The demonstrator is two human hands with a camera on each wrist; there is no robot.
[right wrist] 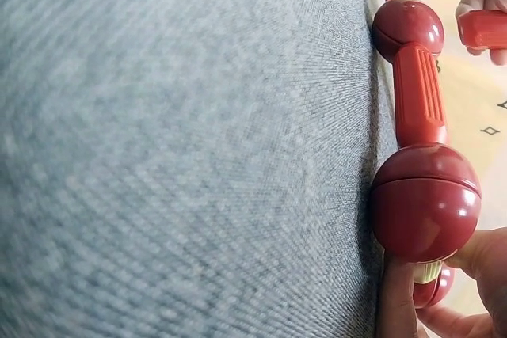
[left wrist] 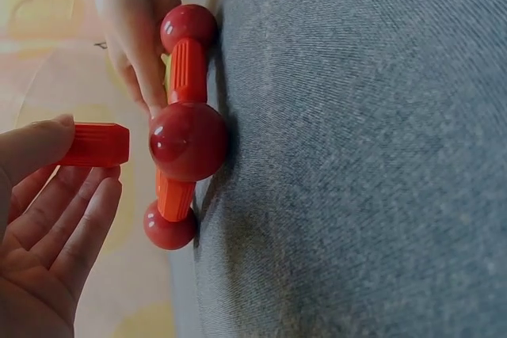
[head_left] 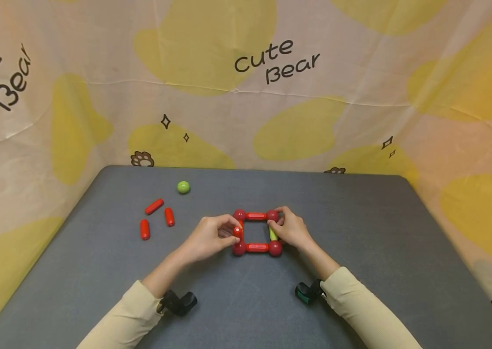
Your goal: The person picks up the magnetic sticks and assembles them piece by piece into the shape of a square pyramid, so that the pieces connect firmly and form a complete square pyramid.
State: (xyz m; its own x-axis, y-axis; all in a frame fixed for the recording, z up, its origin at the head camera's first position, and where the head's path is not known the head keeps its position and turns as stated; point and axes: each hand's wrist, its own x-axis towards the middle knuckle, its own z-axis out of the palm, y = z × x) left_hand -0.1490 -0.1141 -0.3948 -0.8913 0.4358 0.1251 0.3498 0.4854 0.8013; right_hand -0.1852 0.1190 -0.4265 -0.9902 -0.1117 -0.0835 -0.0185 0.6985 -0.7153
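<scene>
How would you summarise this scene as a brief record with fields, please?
Left hand: pinches an upright red rod above the frame's left side
Right hand: grips the frame's right side
Frame: square of four dark red balls, three reddish rods, one yellow-green rod
Loose: three red rods and one green ball, left of the frame
Surface: grey table

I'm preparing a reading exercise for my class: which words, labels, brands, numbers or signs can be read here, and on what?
"cute Bear": backdrop, middle.
"te Bear": backdrop's left side, start cut off.
"cu": backdrop's right side, rest cut off.
"cut": backdrop in the left wrist view, sideways, rest cut off.
No readable text on the rods or balls.
</scene>
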